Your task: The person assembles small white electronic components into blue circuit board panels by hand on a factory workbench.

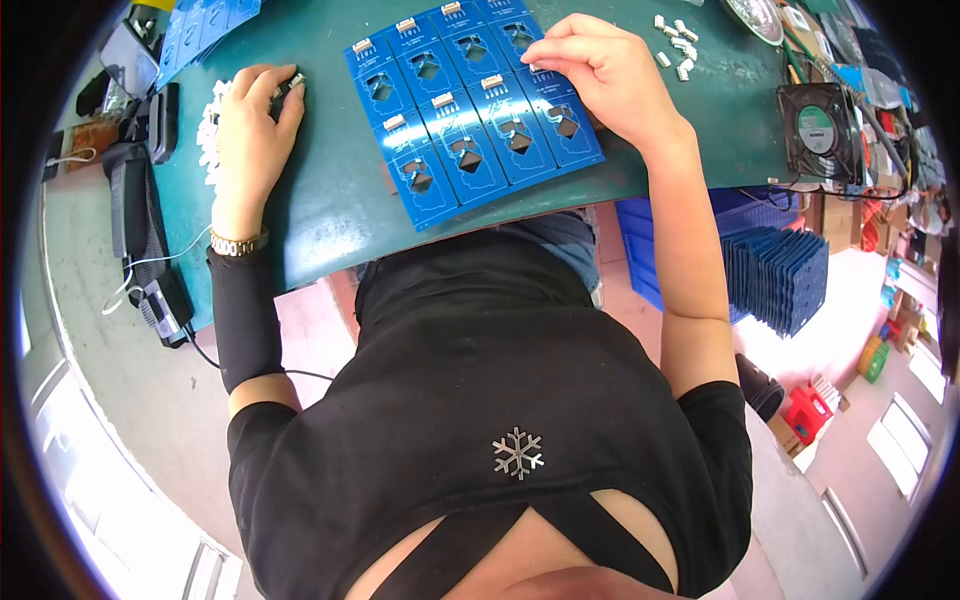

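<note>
A blue circuit board panel (438, 208), divided into several sections with diamond-shaped cutouts, lies on the green table. White pin connectors (443, 101) stand along its sections. My right hand (612, 82) reaches over the panel's right side, thumb and forefinger pinched on a small white connector (541, 69) against the board; the fingers partly hide it. To the left of the panel, my left hand (256, 128) rests on the table with fingers curled, a small connector (298, 80) between its fingertips. Beside that hand spreads a pile of white connectors (211, 135), partly covered by it.
More blue boards (205, 35) lie at the far left. Loose connectors (679, 42) and a metal dish (757, 18) are at the back right. A black fan (820, 132) sits at the right edge. Below it, a stack of blue boards (775, 275) stands near a blue crate (640, 245).
</note>
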### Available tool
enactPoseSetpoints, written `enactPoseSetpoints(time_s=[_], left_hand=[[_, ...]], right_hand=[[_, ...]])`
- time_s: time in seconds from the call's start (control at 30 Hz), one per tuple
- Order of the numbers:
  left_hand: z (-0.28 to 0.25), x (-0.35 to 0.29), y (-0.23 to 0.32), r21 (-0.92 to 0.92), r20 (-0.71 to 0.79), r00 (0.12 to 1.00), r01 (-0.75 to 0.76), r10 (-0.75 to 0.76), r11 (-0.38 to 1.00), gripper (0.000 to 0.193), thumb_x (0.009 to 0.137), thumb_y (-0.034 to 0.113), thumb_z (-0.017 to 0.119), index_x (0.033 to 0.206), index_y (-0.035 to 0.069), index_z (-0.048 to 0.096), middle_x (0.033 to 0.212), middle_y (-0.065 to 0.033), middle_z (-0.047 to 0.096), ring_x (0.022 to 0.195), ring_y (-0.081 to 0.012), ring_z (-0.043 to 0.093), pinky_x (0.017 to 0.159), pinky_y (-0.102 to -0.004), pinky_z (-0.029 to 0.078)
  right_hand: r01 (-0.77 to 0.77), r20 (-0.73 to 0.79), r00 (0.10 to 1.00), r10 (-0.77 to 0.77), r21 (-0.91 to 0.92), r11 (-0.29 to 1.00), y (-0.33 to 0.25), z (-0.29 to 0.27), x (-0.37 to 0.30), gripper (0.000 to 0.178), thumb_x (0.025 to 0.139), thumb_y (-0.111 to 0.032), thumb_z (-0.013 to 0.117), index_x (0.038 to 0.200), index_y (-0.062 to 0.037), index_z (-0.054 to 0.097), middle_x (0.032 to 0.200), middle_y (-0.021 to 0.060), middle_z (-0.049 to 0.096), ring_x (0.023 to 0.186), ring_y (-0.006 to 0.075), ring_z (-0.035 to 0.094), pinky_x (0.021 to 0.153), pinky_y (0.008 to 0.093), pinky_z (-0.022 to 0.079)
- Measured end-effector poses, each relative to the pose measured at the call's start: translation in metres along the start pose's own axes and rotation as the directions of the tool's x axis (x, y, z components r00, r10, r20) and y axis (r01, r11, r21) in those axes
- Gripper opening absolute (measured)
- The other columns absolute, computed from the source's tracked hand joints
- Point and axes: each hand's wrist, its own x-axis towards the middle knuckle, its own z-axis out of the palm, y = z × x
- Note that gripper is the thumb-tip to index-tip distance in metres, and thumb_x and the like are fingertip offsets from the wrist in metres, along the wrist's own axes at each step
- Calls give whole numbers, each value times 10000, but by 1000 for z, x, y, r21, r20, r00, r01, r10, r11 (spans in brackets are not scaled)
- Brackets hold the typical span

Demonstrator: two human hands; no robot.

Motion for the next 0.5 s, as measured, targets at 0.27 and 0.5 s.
enactPoseSetpoints(time_s=[0.27,0.5], left_hand=[[-12,-2,7,-71,24,986,167,-166,983,173,910,131,620,1035,39,696,1020,-122,696,876,-300,670,768,-348,520],[-20,-20,-10,22,-75,996,-47,48,999,215,910,186,635,1095,97,699,1227,-119,635,1190,-341,565,973,-406,451]], right_hand=[[-29,-18,999,30,42,999,0,4,-3,101,854,-32,673,936,-40,732,861,33,644,815,159,648,733,252,505],[-8,-45,999,8,20,1000,0,6,-2,116,841,-53,655,920,-57,739,892,68,673,837,245,662,771,324,532]])
